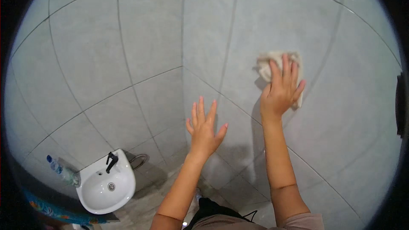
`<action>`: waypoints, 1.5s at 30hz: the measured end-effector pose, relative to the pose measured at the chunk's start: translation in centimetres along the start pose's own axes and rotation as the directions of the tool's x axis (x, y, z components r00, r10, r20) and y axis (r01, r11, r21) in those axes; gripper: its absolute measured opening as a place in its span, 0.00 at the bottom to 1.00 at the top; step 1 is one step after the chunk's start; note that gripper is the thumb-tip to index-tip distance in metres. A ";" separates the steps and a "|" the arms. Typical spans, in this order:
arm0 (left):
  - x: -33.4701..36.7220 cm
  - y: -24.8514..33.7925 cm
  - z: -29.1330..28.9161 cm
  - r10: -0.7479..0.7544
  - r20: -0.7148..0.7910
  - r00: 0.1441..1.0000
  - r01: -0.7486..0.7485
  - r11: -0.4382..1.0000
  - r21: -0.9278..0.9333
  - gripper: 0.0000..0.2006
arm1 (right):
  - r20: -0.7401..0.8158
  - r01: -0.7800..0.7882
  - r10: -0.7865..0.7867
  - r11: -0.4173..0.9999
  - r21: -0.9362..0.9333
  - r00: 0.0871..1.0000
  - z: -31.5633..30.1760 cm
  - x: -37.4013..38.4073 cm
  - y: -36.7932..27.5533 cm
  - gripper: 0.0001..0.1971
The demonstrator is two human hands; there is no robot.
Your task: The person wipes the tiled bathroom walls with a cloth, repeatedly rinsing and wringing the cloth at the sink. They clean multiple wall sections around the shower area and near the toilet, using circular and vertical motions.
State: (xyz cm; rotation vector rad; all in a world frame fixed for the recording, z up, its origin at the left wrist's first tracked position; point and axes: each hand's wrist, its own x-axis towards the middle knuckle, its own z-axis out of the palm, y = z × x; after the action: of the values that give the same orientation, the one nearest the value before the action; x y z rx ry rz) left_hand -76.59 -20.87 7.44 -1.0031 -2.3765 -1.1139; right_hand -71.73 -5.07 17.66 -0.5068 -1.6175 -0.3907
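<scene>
Wall tiling, pale grey and crossed by darker joints, is spread over most of the view and met at a corner; a fold of cloth could be snagged if it were dragged across a raised joint, though how far the joints stand out cannot be told. Below, a strip of floor is shown, its dryness unclear; footing could be lost if it were slick and weight were leaned forward through raised arms. At the lower left a white basin is fixed to the wall and could be knocked by an elbow if a turn were made that way. The right hand is laid nearly flat with fingers parted, so the cloth is pinned by pressure rather than clasped in the grip; if that pressure were eased, or its loose edges left unsupported, it could be slid off and dropped. The left hand is held up empty, its grip wide, near the lower tiles; whether contact is made cannot be told, so it may not be counted on as a brace. The cloth itself is bunched under the right fingers against the right-hand wall, and streaks could be left by its uneven folds. Beside the basin, a clear bottle with a blue cap could be toppled by a careless sweep of an arm.
</scene>
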 end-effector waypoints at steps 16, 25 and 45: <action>12.6 -22.6 -14.7 -0.266 -0.655 0.708 0.557 0.780 0.285 0.46 | 0.102 -0.213 0.335 0.313 0.926 0.937 28.2 6.7 -28.5 0.25; 13.2 -27.2 -14.7 -0.212 -0.706 0.675 0.598 0.718 0.356 0.54 | -0.507 0.461 -0.463 -0.216 0.860 0.727 21.5 1.7 -37.8 0.17; 4.2 -25.9 -20.2 -0.289 -0.640 0.712 0.582 0.752 0.308 0.35 | -0.280 0.299 -0.108 0.243 0.923 0.954 19.0 5.6 -39.9 0.15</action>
State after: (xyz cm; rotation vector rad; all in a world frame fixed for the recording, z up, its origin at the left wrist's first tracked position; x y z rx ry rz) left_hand -98.10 -46.05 8.81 0.1172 -2.2439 -0.7129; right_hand -109.51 -28.05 22.86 0.7179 -1.4369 0.4309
